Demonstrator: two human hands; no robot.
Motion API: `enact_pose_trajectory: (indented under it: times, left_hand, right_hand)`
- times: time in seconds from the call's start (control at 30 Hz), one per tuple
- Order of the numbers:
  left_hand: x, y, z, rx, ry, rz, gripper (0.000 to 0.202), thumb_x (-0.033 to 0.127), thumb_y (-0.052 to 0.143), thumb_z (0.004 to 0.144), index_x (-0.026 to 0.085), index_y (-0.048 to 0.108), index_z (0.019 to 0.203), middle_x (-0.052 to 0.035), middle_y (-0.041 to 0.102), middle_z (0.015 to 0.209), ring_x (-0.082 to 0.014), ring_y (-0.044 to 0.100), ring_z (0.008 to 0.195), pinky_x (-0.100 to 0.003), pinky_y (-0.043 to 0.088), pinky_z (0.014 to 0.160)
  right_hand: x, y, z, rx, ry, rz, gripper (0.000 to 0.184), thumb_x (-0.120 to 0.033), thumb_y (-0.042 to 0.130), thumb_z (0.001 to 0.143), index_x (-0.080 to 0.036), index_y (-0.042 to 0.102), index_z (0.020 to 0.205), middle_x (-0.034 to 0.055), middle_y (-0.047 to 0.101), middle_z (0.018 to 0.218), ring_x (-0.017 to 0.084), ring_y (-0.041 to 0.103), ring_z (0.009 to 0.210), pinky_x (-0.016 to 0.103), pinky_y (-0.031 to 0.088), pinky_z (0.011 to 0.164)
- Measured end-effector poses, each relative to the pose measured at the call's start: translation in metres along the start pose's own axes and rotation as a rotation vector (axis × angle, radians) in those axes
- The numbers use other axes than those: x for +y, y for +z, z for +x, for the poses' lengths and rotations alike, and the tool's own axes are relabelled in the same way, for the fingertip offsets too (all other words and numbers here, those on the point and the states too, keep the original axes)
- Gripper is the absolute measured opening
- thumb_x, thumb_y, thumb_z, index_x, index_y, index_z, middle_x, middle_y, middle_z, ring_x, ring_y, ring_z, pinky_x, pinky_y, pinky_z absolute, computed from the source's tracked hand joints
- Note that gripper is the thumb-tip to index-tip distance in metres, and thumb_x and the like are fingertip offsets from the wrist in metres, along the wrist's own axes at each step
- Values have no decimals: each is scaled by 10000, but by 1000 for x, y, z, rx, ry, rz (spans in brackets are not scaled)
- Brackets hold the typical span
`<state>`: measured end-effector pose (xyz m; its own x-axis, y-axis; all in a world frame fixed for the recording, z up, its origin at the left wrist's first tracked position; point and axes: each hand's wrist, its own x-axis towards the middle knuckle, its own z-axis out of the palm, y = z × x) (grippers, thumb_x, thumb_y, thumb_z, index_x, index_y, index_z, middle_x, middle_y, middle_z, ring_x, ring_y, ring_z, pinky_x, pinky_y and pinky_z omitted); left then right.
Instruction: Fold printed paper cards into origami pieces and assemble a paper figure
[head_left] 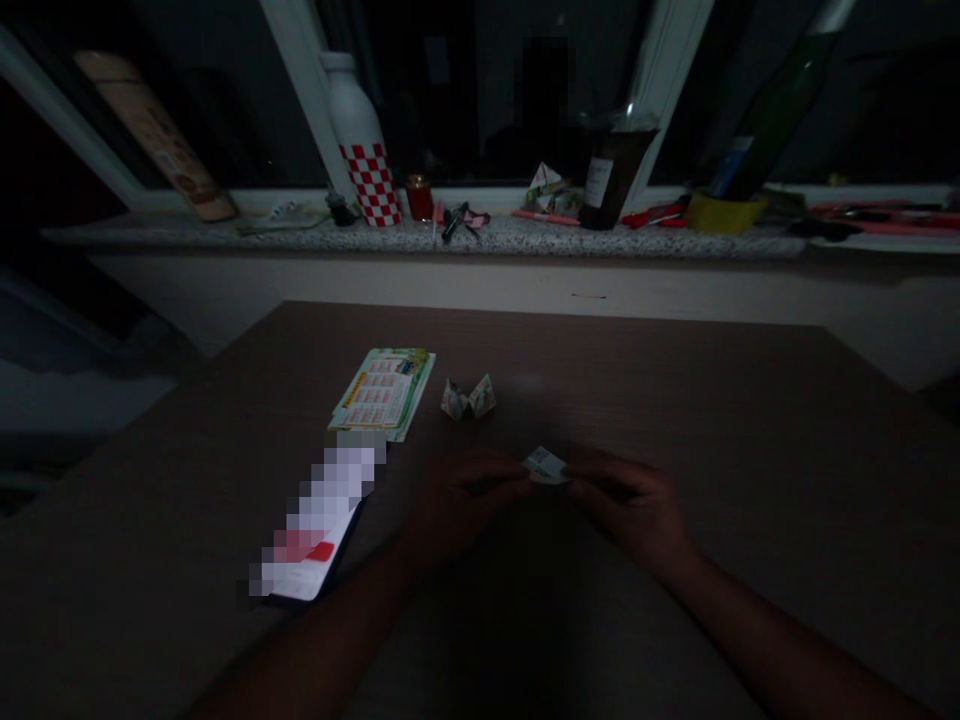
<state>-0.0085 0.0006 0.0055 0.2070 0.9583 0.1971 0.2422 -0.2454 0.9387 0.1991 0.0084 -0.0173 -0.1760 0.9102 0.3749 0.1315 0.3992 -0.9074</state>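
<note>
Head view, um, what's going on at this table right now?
A person's left hand and right hand pinch a small piece of printed paper between them at the fingertips. Just beyond it, a two-peaked folded paper shape stands on the table. To the left lie a phone with its screen lit and, farther back, a stack of printed sheets.

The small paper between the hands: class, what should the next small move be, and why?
Perhaps press a crease into the small paper: the left hand and right hand pinch its opposite ends, and a folded paper figure sits nearby.
</note>
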Motion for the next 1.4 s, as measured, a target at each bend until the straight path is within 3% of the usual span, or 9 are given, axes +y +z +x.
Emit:
enact_pose_trajectory:
  times: [0.17, 0.5, 0.93, 1.07, 1.27, 1.4]
  left_hand:
    - [4, 4, -1, 50, -16, -8, 46, 214, 709, 745, 193, 742, 769, -34, 734, 849, -176, 673, 785, -267, 528, 726]
    - [3, 20, -6, 157, -86, -35, 89, 221, 676, 753, 162, 664, 688, -33, 702, 802, -155, 645, 737, -259, 502, 695]
    - [2, 23, -6, 152, -269, -135, 192, 283, 726, 712, 157, 592, 661, 0, 641, 631, -133, 590, 605, -229, 452, 572]
    - [2, 23, -5, 113, -292, -187, 183, 286, 726, 717, 157, 597, 732, 5, 653, 639, -128, 605, 600, -225, 464, 579]
    - [0, 23, -4, 11, -314, -254, 287, 271, 715, 736, 174, 651, 998, -17, 700, 786, -151, 648, 720, -240, 487, 665]
    - [-2, 22, -3, -52, -311, -218, 187, 320, 647, 797, 176, 713, 896, -24, 714, 814, -167, 643, 761, -237, 470, 669]
  right_hand:
    - [-4, 2, 2, -8, 39, 110, 76, -288, 700, 770, -215, 716, 760, 48, 734, 767, 176, 679, 687, 266, 544, 597]
    - [-6, 19, -6, 183, 232, 151, 176, -336, 725, 723, -195, 677, 628, 29, 702, 652, 150, 630, 566, 243, 500, 503]
    - [-9, 17, -5, 228, 224, 33, 166, -299, 752, 681, -193, 668, 585, 49, 725, 653, 169, 659, 555, 250, 527, 477]
    - [-9, 17, -5, 254, 228, 25, 182, -301, 754, 672, -190, 654, 567, 33, 707, 602, 151, 632, 508, 235, 505, 443]
    - [-7, 14, -3, 194, 196, 3, 163, -269, 752, 667, -189, 652, 566, 32, 699, 584, 150, 628, 504, 235, 501, 452]
    - [-5, 14, -5, 90, 144, -29, 150, -248, 743, 676, -191, 653, 570, 30, 696, 589, 155, 636, 523, 245, 508, 483]
